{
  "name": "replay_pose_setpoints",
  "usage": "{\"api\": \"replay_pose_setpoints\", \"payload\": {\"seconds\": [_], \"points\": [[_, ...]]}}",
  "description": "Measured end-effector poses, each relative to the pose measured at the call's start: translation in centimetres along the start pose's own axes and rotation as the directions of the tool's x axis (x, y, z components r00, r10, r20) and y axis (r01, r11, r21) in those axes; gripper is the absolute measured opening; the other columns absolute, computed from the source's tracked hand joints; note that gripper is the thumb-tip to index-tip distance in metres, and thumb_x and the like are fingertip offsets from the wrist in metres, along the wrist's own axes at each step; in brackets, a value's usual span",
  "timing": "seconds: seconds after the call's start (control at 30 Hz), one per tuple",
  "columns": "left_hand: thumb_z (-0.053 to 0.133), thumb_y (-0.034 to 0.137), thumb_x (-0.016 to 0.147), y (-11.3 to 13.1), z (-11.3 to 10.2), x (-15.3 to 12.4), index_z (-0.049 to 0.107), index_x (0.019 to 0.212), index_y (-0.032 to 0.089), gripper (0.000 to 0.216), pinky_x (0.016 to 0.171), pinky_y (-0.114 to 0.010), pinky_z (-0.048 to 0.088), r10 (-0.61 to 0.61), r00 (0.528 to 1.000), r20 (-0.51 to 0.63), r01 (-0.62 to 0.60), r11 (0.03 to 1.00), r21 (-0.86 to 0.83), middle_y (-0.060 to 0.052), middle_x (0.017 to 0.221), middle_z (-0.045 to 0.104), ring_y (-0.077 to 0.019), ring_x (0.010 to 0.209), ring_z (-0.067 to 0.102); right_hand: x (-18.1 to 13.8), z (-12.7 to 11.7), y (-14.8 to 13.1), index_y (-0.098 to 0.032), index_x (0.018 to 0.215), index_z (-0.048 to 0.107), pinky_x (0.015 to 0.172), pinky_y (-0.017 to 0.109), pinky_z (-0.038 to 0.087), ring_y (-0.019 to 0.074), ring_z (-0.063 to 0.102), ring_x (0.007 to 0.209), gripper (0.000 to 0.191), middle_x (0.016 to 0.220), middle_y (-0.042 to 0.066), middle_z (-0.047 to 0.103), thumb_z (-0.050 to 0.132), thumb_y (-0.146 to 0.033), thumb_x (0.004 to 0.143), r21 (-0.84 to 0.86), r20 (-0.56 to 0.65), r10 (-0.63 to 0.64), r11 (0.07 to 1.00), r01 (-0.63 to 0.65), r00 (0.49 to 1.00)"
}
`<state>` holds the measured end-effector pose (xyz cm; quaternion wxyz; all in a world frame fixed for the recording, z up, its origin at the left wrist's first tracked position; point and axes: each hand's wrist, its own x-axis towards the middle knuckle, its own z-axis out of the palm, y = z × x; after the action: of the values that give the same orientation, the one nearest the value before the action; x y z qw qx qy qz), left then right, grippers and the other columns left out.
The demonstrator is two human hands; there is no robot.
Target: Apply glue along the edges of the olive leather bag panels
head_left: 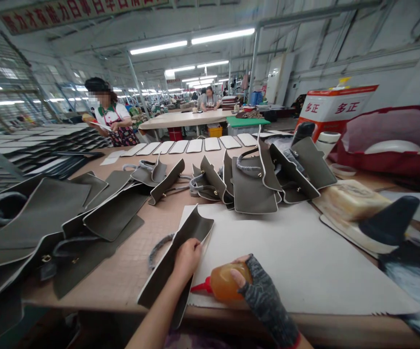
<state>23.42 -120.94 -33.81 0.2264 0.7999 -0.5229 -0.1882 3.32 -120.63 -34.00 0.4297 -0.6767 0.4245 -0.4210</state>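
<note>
My left hand (187, 258) is closed, pressing down on a grey leather bag panel (180, 249) that lies tilted across the edge of a white sheet (297, 257); a wrapped handle loops out at its left. My right hand (256, 286), in a dark fingerless glove, grips an amber glue bottle (226, 282) with a red nozzle pointing left toward the panel's edge.
Grey bag panels with handles lie in piles at the left (60, 218) and centre back (256, 179). White cut pieces (195, 145) line the far table. A red bag (391, 140) and a red-white box (335, 109) stand right. A person (113, 118) stands at back left.
</note>
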Motion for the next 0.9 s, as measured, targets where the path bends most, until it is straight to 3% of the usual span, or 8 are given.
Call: {"api": "replay_pose_setpoints", "payload": {"seconds": [0.3, 0.6, 0.9], "points": [[0.046, 0.021, 0.078, -0.4, 0.2, 0.1, 0.062, 0.076, 0.015, 0.017, 0.061, -0.02, 0.034, 0.022, 1.0, -0.006, -0.022, 1.0, -0.019, -0.004, 0.076, 0.063, -0.012, 0.07, 0.055, 0.8, -0.1, 0.1, -0.02, 0.086, 0.048, 0.073, 0.03, 0.043, 0.0179, 0.054, 0.079, 0.02, 0.083, 0.002, 0.056, 0.049, -0.039, 0.078, 0.034, 0.156, 0.029, 0.999, -0.035, 0.987], [0.046, 0.021, 0.078, -0.5, 0.2, 0.3, 0.061, 0.076, 0.015, 0.017, 0.061, -0.02, 0.033, 0.02, 1.0, 0.009, -0.02, 1.0, -0.002, -0.003, 0.076, 0.062, -0.0116, 0.069, 0.054, 3.2, -1.3, 1.6, -0.019, 0.087, 0.049, 0.075, 0.033, 0.043, 0.0187, 0.054, 0.08, 0.023, 0.085, 0.005, 0.057, 0.05, -0.04, 0.078, -0.069, -0.072, -0.039, 0.997, 0.034, 0.997], [0.046, 0.022, 0.079, -0.5, 0.2, 0.2, 0.061, 0.077, 0.015, 0.017, 0.062, -0.02, 0.034, 0.04, 0.999, -0.004, -0.04, 0.999, -0.004, -0.004, 0.077, 0.063, -0.0122, 0.071, 0.055, 0.2, -0.4, -0.2, -0.02, 0.086, 0.048, 0.076, 0.031, 0.043, 0.0173, 0.054, 0.08, 0.018, 0.084, 0.003, 0.056, 0.05, -0.037, 0.079, 0.013, 0.109, -0.021, 1.0, 0.02, 0.994]]}}
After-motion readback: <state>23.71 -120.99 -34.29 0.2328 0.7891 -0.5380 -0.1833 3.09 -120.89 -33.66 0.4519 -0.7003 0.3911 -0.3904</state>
